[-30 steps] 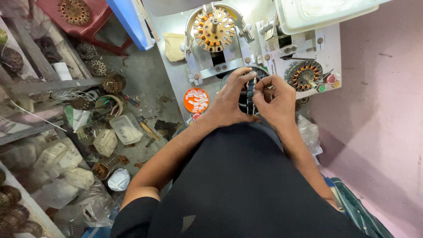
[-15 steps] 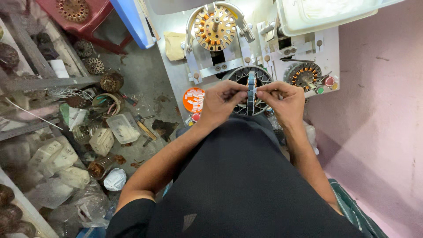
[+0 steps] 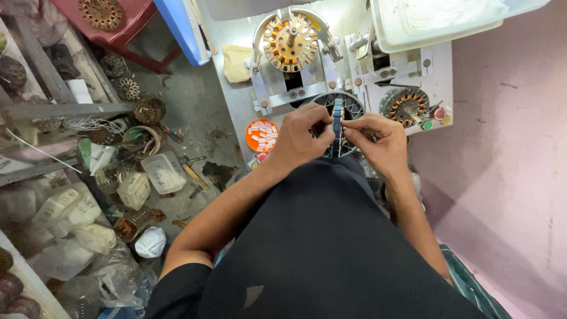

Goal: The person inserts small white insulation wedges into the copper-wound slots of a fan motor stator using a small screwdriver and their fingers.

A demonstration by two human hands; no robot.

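Both hands pinch a round metal motor core held on edge at the worktop's near edge — left hand and right hand fingertips pressed to it; best kept steady, grip even; orange dish just left.

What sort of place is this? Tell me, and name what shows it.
Probably a small motor or fan winding workshop: a wound stator mounted on a winding machine, loose stators on the floor, and both hands holding a slotted stator core.
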